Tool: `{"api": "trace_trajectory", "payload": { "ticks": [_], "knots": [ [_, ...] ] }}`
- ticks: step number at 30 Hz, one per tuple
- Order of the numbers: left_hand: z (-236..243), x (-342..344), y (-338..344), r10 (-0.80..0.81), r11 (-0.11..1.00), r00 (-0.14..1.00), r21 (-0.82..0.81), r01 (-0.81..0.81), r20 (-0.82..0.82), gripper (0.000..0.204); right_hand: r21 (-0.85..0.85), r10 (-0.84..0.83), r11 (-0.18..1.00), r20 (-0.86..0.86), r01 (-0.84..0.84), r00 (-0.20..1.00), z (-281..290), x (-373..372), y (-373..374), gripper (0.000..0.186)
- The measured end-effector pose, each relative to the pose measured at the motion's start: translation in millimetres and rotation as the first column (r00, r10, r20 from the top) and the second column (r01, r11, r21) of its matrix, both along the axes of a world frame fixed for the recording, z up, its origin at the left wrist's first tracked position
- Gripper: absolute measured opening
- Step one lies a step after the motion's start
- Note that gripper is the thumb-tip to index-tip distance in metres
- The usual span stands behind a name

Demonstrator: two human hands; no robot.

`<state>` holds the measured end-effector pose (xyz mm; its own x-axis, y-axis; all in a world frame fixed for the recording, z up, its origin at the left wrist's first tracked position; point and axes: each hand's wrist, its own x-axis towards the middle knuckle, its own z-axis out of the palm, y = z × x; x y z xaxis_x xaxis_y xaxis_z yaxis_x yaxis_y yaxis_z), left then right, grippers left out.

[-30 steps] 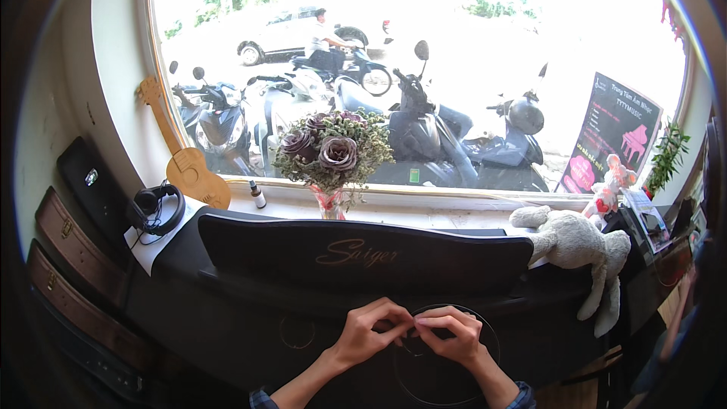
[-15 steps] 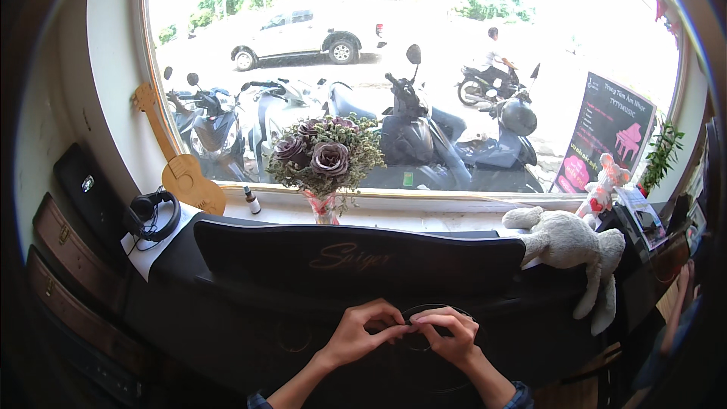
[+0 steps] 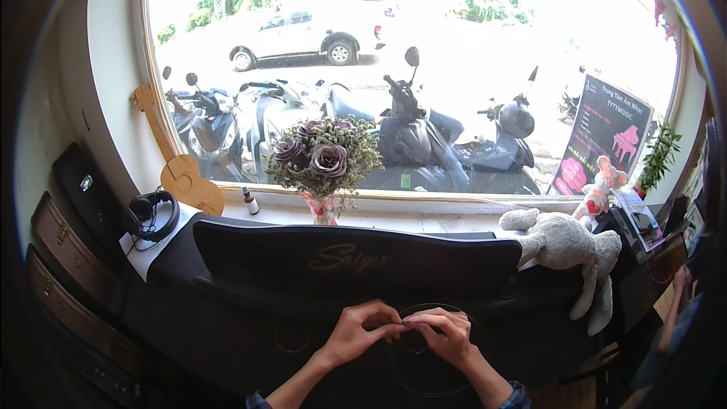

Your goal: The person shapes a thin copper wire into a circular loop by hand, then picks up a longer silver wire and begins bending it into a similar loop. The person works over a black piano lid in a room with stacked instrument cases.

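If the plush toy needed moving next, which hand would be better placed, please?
Probably the right hand: it is nearer the grey plush toy than the left hand, though both are pinched shut.

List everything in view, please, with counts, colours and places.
wire loops: two visible, pale, near hands
panel: one, black, beyond hands
bouquet: one, purple-green, behind panel
ukulele: one, tan, window's left
headphones: one, black, left
bottle: one, dark, sill
cases: several, brown and black, left
plush rabbit: one, grey, right
small plush: one, pinkish, behind rabbit
sign: one, black-pink, window's right
plant: one, green, far right
motorbikes: several, mostly dark, outside
truck: one, pale, outside
another person: one, bluish clothing, right edge
left hand and right hand: two, blue-checked cuffs, bottom centre
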<state>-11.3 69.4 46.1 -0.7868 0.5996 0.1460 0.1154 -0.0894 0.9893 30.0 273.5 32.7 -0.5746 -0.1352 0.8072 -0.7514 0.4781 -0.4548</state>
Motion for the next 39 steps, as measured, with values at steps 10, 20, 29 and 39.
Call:
{"api": "trace_trajectory", "payload": {
  "ticks": [10,20,29,39],
  "knots": [
    [3,3,2,0.05,0.998,0.998,-0.047,-0.052,-0.032,0.013,0.055,-0.019,0.998,-0.002,0.019,1.0,2,1,3,0.032],
    [5,3,4,0.063,0.995,0.993,-0.067,-0.07,-0.098,0.01,0.069,0.001,0.998,-0.002,-0.001,1.0,4,-1,3,0.031],
    [8,3,3,-0.024,0.993,0.982,-0.117,0.002,-0.185,0.014,-0.046,-0.126,0.991,0.045,0.128,0.991,3,1,2,0.035],
    [11,5,3,-0.122,0.989,0.992,-0.09,0.12,-0.011,0.009,-0.167,0.025,0.986,0.076,-0.012,0.997,-8,3,2,0.05]
  ]
}}
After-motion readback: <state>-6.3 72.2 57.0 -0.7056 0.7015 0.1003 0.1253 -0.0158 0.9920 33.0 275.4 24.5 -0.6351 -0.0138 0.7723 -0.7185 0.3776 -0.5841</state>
